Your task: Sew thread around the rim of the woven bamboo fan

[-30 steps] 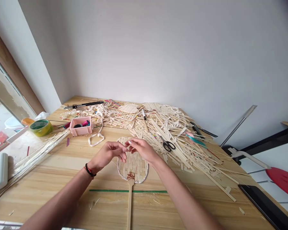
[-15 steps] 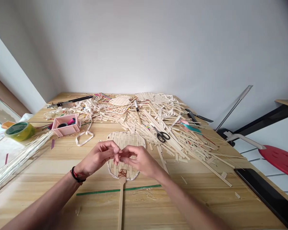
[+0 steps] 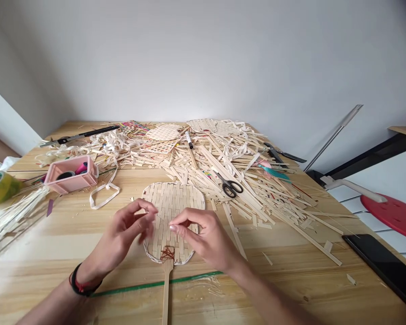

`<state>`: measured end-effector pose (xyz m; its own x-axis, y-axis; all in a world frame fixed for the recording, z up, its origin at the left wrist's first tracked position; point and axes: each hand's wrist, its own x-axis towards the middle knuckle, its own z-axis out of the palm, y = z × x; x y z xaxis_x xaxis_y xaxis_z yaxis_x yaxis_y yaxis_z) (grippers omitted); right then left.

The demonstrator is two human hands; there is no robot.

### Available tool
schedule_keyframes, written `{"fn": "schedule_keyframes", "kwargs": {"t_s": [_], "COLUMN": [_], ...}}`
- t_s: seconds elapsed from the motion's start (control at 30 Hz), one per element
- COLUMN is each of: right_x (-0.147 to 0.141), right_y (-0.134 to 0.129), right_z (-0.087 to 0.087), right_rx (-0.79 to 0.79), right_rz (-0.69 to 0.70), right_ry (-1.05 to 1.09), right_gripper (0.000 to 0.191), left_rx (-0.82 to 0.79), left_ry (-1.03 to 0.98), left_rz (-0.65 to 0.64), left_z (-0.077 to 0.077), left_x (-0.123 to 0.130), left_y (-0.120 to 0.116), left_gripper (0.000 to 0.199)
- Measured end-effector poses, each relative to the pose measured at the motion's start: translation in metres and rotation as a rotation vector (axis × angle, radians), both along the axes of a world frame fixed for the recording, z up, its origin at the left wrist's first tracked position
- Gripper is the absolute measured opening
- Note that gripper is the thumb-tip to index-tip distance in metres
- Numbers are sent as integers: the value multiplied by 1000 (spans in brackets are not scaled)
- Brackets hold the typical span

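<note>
Left hand [image 3: 120, 232]: loosely curled, blurred; grip cannot be told.
Right hand [image 3: 209, 232]: pinched shut; no held thing is seen.
Gap: newly opened; the joint pinch is broken off.
Woven fan [image 3: 171, 196]: laid on the surface [image 3: 128, 271], below both hands.

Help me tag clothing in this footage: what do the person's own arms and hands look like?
The left hand and right hand are ungloved, with no sleeves visible on the forearms. A black bracelet and a red cord sit on the left wrist; the right wrist is bare.
</note>
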<state>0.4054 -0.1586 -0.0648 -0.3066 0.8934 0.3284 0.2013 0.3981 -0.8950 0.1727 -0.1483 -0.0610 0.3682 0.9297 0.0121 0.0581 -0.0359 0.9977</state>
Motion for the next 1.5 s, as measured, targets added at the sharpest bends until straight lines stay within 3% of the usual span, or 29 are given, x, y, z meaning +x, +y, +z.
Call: {"fn": "schedule_keyframes", "kwargs": {"t_s": [0.07, 0.13, 0.23, 0.3, 0.37, 0.47, 0.57, 0.77, 0.9, 0.97, 1.07, 1.17, 1.37, 1.5], "right_x": [1, 1, -2, -4, -5, -5, -6, 3, 38, 58, 77, 79, 54, 41], "right_y": [-1, -2, -5, -7, -9, -12, -14, -8, 0, -1, -9, -18, -24, -22], "right_z": [0, -2, -5, -6, -6, -4, -4, 10, 28, 31, 22, 7, 3, 6], "right_rx": [41, 76, 104, 112, 118, 136, 150, 162, 263, 224, 72, 0, 154, 203], "right_rz": [-52, -73, -36, -1, 17, 20, 17, -16, -301, -380, -278, -253, -191, -131], "right_ry": [-58, -99, -104, -109, -126, -150, -165, -123, -163, -292, -598, -879, -1447, -1521], "right_gripper": [13, 13, 15, 17, 19, 19, 20, 12, 10, 11, 14, 16, 30, 42], "left_rx": [256, 541, 829, 881, 808, 541, 352, 417, 423, 416, 400, 379, 321, 279], "left_ry": [163, 284, 467, 578, 598, 496, 454, 481, 455, 448, 436, 420, 384, 371], "left_rz": [145, 207, 165, 77, -46, -211, -256, -170, -137, -125, -115, -109, -99, -105], "left_z": [1, 3, 7, 8, 7, 6, 8, 11, 4, 1, -1, 1, -2, -2], "left_x": [-5, -8, -4, 1, 7, 12, 12, 5, 6, 6, 7, 8, 10, 9], "left_y": [-6, -12, -18, -18, -17, -15, -15, -12, -7, -6, -7, -8, -7, -8], "left_gripper": [20, 27, 12, 30, 42, 27, 26, 35, 33, 33, 36, 39, 41, 41]}}
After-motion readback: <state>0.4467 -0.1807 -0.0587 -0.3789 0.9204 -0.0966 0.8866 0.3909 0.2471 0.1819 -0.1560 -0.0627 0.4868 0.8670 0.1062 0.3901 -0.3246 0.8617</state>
